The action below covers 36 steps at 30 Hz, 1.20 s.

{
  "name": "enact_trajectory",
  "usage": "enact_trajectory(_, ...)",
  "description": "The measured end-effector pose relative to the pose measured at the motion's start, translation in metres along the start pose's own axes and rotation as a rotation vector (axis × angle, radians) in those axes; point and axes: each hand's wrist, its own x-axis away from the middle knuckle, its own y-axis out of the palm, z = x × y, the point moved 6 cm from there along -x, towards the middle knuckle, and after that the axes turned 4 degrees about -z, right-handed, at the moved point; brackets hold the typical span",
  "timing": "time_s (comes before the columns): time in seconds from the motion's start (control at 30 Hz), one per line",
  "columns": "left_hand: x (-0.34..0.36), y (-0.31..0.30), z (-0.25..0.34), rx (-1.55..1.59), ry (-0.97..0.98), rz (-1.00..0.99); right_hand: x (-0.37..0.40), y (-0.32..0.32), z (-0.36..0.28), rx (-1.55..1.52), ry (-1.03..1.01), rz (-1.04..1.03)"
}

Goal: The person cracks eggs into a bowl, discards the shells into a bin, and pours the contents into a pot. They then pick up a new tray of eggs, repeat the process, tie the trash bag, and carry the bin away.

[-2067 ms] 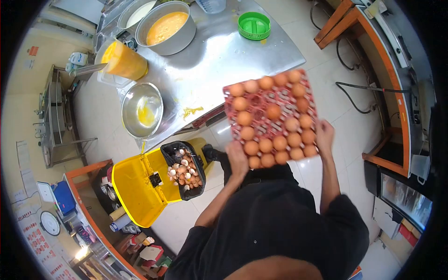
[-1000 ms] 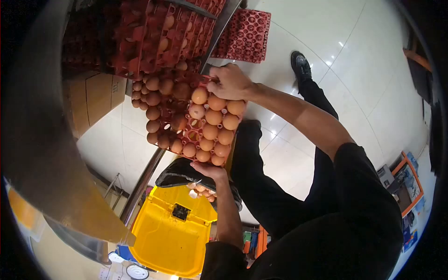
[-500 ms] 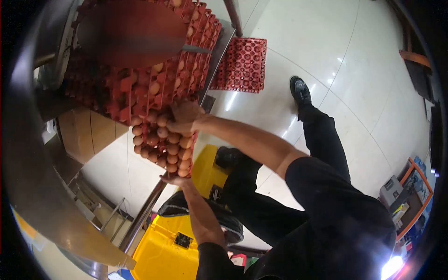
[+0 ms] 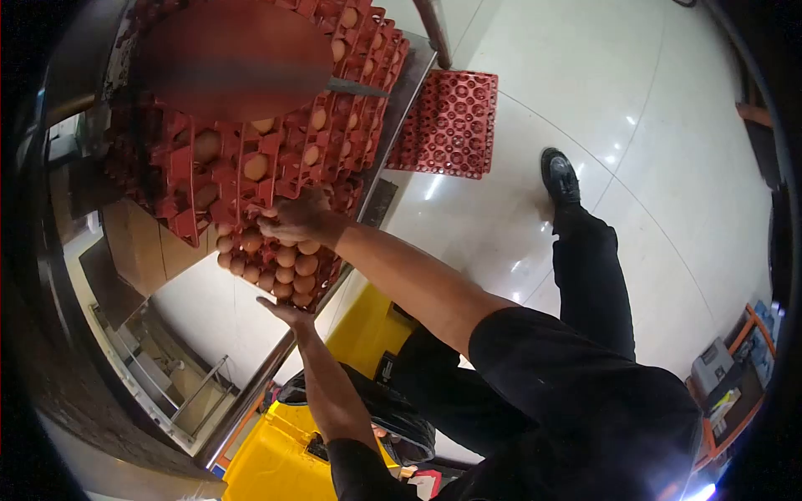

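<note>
A red plastic egg tray (image 4: 336, 265) with several rows of brown eggs (image 4: 285, 275) sits low at the near side of a tall stack of egg trays (image 4: 276, 171). My left hand (image 4: 292, 315) supports the tray at its near edge, palm up, with some fingers stretched out to the left. Over the far rows of eggs is my right hand (image 4: 302, 219), its fingers bent downward close under the stack's overhanging edge. What lies inside those fingers is hidden. More eggs show between the stacked layers.
Another red tray (image 4: 447, 125) lies on the tiled floor beyond a metal rail (image 4: 433, 33). Below me are a yellow bin (image 4: 276, 455) and a dark bag (image 4: 388, 413). A cardboard box (image 4: 134, 250) stands at left. A blurred oval covers part of the stack.
My right hand has moved left, from the tray's right side to over its far rows of eggs. My left hand stays at the near edge. The whole view has shifted slightly.
</note>
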Motion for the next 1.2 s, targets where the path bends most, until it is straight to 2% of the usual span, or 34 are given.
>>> enact_trajectory(0.03,-0.048,-0.033,-0.007,-0.048,0.049,-0.134,0.003,-0.005,0.004,0.008,-0.017,0.072)
enact_trajectory(0.1,-0.038,-0.018,-0.001,-0.045,-0.137,-0.047,0.009,-0.005,0.013,0.019,-0.034,0.211)
enact_trajectory(0.17,-0.054,-0.031,-0.009,-0.046,-0.134,-0.047,0.008,0.008,0.016,0.070,-0.081,0.300)
enact_trajectory(0.23,-0.069,-0.046,-0.018,-0.038,-0.118,-0.090,0.016,0.006,0.017,0.080,-0.014,0.459)
enact_trajectory(0.3,-0.078,-0.045,-0.023,-0.022,-0.091,-0.198,0.053,-0.008,0.018,-0.094,-0.062,0.599)
enact_trajectory(0.33,-0.065,-0.033,-0.019,-0.150,-0.087,-0.241,0.078,-0.021,0.027,-0.177,-0.084,0.671)
enact_trajectory(0.4,-0.035,-0.021,-0.009,-0.111,-0.099,0.001,0.128,-0.022,0.097,-0.366,0.113,0.514)
enact_trajectory(0.43,-0.026,-0.025,-0.009,-0.087,-0.101,0.131,0.161,-0.052,0.131,-0.454,0.099,0.899)
enact_trajectory(0.47,-0.036,-0.046,-0.013,0.028,-0.030,0.193,0.175,-0.037,0.210,-0.331,0.460,1.027)
enact_trajectory(0.5,-0.021,-0.041,-0.009,0.033,0.042,0.209,0.191,-0.037,0.287,-0.339,0.778,1.146)
enact_trajectory(0.53,-0.006,-0.037,-0.002,-0.071,0.168,0.283,0.197,-0.047,0.333,-0.589,0.932,1.120)
enact_trajectory(0.57,0.008,-0.033,0.002,-0.179,0.296,0.354,0.197,-0.065,0.351,-0.517,1.054,1.175)
enact_trajectory(0.63,0.033,-0.033,-0.007,-0.240,0.503,0.435,0.161,-0.060,0.419,-0.156,0.876,0.994)
enact_trajectory(0.67,0.056,-0.016,-0.020,-0.271,0.666,0.502,0.153,-0.070,0.427,-0.213,0.889,0.875)
enact_trajectory(0.7,0.077,0.006,-0.035,-0.267,0.633,0.584,0.147,-0.075,0.428,-0.274,0.904,0.741)
enact_trajectory(0.73,0.072,-0.029,-0.059,-0.435,0.671,0.403,0.144,-0.061,0.445,-0.421,0.841,0.749)
enact_trajectory(0.77,0.089,-0.006,-0.073,-0.492,0.718,0.363,0.144,-0.055,0.460,-0.562,0.772,0.770)
enact_trajectory(0.8,0.113,0.024,-0.093,-0.311,0.491,0.481,0.149,-0.038,0.470,-0.638,0.714,0.758)
enact_trajectory(0.87,0.144,0.048,-0.115,-0.429,0.375,0.373,0.167,0.003,0.486,-0.673,0.580,0.774)
enact_trajectory(0.93,0.176,0.075,-0.123,-0.469,0.262,0.216,0.197,-0.019,0.448,-0.481,0.620,0.840)
enact_trajectory(0.97,0.196,0.087,-0.122,-0.492,0.204,0.128,0.225,-0.032,0.394,-0.340,0.746,0.866)
enact_trajectory(1.03,0.233,0.100,-0.113,-0.519,0.153,-0.051,0.273,-0.056,0.332,-0.309,0.878,0.891)
enact_trajectory(1.1,0.274,0.110,-0.084,-0.557,0.112,-0.241,0.319,-0.075,0.285,-0.263,1.253,0.673)
enact_trajectory(1.17,0.319,0.113,-0.051,-0.591,0.081,-0.419,0.345,-0.102,0.237,-0.168,1.155,0.634)
enact_trajectory(1.2,0.333,0.103,-0.037,-0.690,0.154,-0.486,0.352,-0.121,0.212,-0.129,1.118,0.557)
